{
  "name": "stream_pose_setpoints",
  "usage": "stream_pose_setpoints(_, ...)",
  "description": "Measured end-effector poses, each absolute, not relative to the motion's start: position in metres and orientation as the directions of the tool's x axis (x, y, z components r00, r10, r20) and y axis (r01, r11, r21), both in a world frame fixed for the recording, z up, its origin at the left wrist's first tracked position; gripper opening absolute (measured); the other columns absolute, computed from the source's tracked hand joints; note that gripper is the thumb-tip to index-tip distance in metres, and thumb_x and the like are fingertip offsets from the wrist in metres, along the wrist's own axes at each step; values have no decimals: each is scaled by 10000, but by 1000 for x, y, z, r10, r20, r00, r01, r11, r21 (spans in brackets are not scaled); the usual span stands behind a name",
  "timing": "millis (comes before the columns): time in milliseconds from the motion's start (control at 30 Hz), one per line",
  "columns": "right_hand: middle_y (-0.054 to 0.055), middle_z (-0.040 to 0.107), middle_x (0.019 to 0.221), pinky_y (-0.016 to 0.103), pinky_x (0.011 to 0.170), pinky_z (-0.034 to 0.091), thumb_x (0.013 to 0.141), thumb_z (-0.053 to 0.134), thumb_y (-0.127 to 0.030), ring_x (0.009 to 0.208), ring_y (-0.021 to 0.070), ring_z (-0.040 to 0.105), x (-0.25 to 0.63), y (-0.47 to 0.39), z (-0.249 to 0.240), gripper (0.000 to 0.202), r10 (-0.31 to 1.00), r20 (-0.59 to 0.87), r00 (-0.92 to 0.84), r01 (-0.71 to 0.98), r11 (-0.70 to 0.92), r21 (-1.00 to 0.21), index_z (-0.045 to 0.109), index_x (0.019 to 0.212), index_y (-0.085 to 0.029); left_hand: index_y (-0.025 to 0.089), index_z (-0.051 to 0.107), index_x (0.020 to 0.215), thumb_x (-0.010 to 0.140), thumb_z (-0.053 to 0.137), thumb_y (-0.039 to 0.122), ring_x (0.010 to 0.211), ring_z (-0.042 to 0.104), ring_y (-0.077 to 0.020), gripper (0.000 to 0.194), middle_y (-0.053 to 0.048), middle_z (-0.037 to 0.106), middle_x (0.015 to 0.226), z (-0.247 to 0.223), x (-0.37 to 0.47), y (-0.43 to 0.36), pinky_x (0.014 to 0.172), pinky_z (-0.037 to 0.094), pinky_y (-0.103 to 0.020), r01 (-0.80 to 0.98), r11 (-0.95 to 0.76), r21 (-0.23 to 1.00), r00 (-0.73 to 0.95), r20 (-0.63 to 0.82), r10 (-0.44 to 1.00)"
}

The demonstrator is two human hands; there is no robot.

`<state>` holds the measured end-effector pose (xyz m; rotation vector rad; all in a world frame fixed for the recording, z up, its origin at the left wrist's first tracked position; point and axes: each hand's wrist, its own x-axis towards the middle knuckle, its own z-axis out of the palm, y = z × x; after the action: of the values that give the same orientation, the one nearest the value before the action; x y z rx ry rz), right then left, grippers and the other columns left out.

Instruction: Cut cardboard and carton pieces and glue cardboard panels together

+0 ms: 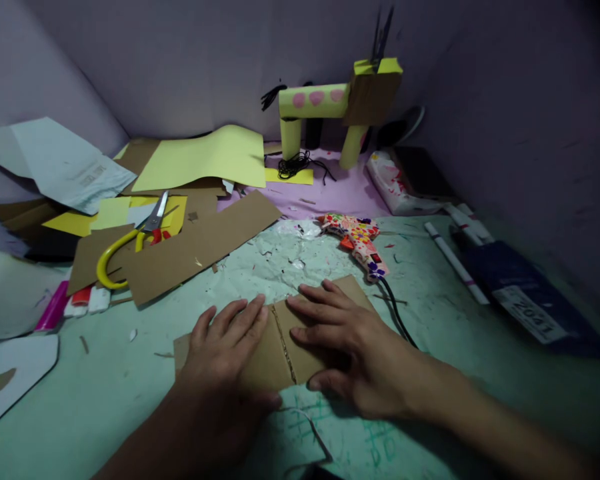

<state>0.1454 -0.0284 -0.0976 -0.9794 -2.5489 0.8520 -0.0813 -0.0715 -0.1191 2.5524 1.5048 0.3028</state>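
Observation:
A brown cardboard piece (265, 363) lies flat on the pale green table cover, with a rough seam running across its middle. My left hand (225, 353) rests on its left part, fingers stretched out and slightly apart. On the part right of the seam lies my right hand (360, 340), its fingers spread and its thumb near the front edge. Behind the right hand is a flower-patterned glue gun (357, 240), its nozzle pointing left and its black cord (397, 310) running toward my right arm.
Yellow-handled scissors (115, 260) lie among cardboard strips (205, 247) and yellow paper (205, 157) at the left. A giraffe-like paper figure (315, 101) stands at the back. White sticks (455, 263) and a dark blue packet (515, 280) are at the right.

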Motion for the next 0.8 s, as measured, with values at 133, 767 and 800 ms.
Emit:
stream_pose_setpoints(133,97,471,1404,594,1084,153,785,617,-359,1321,310,338,151,-31,-94,469,625,28,-780,508,659,-555,577,1223,-198,100,397,1353,677,655,436,1241,388,-388,797,-180,405,1429,-117,-82,-71,997,241,-590,842,-497,211,494,69,867)
stream_pose_setpoints(767,-8,513,1378,664,1042,57,787,610,-461,1325,355,304,154,-33,-106,455,674,55,-736,556,649,-519,573,1212,-302,133,343,1377,763,566,552,1272,370,-350,776,-182,391,1436,-127,-89,-70,1031,218,-550,786,-589,188,578,113,808)
stream_pose_setpoints(800,-12,512,1379,662,1044,55,787,609,-463,1325,354,304,154,-33,-107,454,674,57,-737,555,651,-518,573,1210,-303,132,346,1375,764,563,558,1274,366,-350,775,-181,391,1436,-126,-88,-70,1035,213,-551,788,-585,189,574,117,811)
